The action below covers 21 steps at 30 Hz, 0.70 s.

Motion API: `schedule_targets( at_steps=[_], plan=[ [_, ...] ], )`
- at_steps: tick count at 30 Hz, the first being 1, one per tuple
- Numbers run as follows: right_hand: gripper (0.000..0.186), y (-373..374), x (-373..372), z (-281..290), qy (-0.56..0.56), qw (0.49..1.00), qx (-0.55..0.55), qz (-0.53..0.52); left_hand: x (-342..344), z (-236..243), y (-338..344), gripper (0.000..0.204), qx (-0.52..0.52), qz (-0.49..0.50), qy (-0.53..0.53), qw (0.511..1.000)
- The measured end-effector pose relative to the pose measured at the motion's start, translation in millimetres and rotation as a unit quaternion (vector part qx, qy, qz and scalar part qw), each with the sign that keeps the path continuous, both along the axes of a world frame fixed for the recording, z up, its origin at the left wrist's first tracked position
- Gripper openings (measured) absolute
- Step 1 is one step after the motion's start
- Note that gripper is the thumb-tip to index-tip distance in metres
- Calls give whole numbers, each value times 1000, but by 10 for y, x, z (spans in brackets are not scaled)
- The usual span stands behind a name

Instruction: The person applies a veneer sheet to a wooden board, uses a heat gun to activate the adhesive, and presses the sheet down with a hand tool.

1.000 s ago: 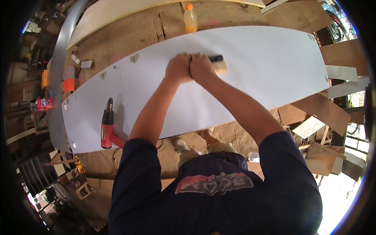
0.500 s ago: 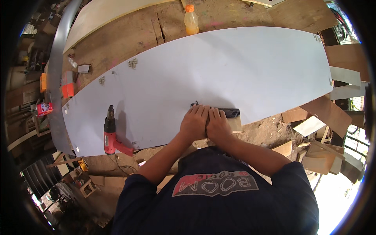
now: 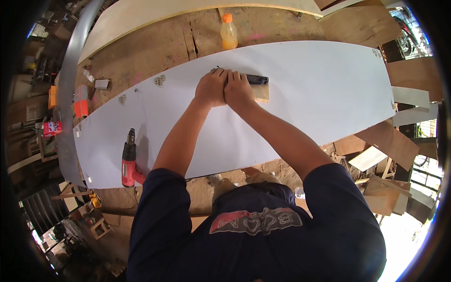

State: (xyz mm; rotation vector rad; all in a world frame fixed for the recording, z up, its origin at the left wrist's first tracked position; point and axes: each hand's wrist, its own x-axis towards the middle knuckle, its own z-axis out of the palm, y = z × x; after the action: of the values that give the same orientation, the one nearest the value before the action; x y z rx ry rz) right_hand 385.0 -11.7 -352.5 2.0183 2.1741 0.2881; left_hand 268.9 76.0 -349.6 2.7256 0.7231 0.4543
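Note:
A long, pale bluish-white panel (image 3: 310, 94) with a curved far edge spans the bench. Both my hands grip a light wooden block (image 3: 260, 94) with a dark black strip (image 3: 258, 80) along its upper side, resting on the panel toward the far edge. My left hand (image 3: 211, 88) is closed over the block's left part. My right hand (image 3: 238, 89) is closed beside it, touching it, and hides part of the block. A red-and-black heat gun (image 3: 128, 167) lies on the panel left of my arms. Small metal fittings (image 3: 159, 81) sit along the panel's far edge.
An orange-capped bottle (image 3: 229, 35) stands beyond the panel on a brown worktop (image 3: 277, 26). A curved pale board (image 3: 117, 16) lies behind. Wood offcuts (image 3: 385, 141) are piled at the right. A grey curved strip (image 3: 70, 108) and an orange-red object (image 3: 81, 107) are at the left.
Half a second ago both hands and the block were by the panel's near edge; they have moved away from me toward the far edge, near where they were a second ago.

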Motion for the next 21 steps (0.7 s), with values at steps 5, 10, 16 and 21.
schedule_targets(
  at_steps=[5, 10, 16, 21],
  plan=[
    [27, -212, 63, 103, 39, 998, -58, 2, 13, 112, -315, 39, -79, 50, 86, 992],
    [33, -1830, -228, 249, 165, 979, -112, 37, -452, 228, -1797, 48, -215, -11, 113, 970],
    [46, -2191, -418, 215, 148, 983, -92, 52, -635, 76, -2153, 54, -124, 11, -14, 992],
    [48, -1670, -350, 23, 120, 991, -35, 50, -542, -71, -1591, 60, -66, -2, -34, 997]
  ],
)
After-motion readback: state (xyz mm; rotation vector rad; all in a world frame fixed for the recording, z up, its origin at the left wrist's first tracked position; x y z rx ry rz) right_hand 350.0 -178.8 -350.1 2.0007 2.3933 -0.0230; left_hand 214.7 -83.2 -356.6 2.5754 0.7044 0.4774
